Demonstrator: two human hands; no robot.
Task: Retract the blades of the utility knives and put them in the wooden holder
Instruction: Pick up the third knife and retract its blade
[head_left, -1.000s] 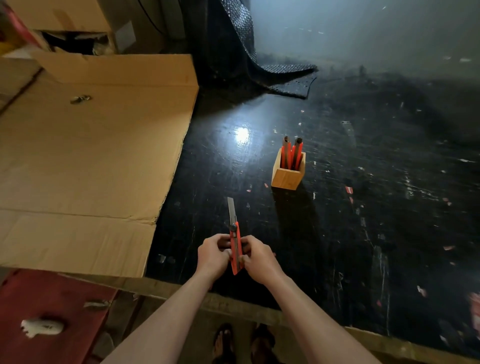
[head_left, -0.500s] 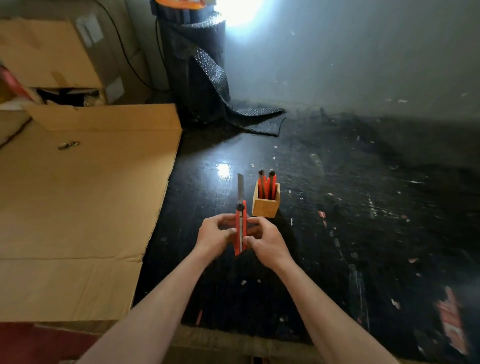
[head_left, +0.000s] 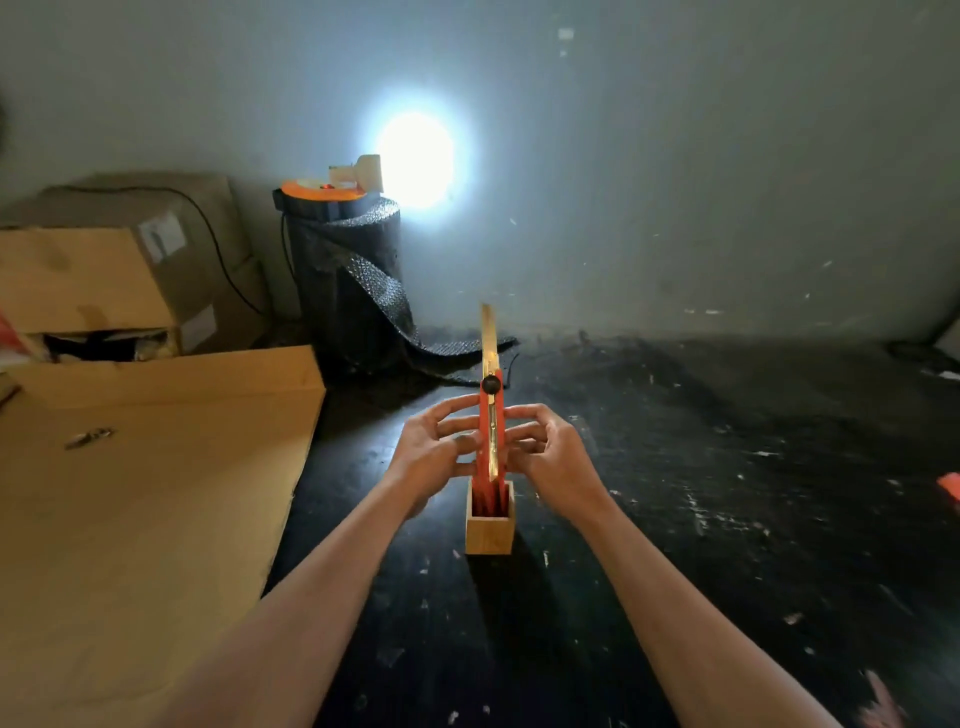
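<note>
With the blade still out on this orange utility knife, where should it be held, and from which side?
Best taken on the orange handle, below the black slider knob, pinched from its two flat sides, as the left hand and right hand do. The knife stands upright with the extended blade pointing up, so any grip from above would likely meet the edge. The wooden holder sits just below.

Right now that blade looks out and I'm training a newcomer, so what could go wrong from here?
1. The blade sticks out of the orange knife; the left hand or right hand could slip onto it.
2. Put in the wooden holder unretracted, it could cut whoever reaches in.
</note>
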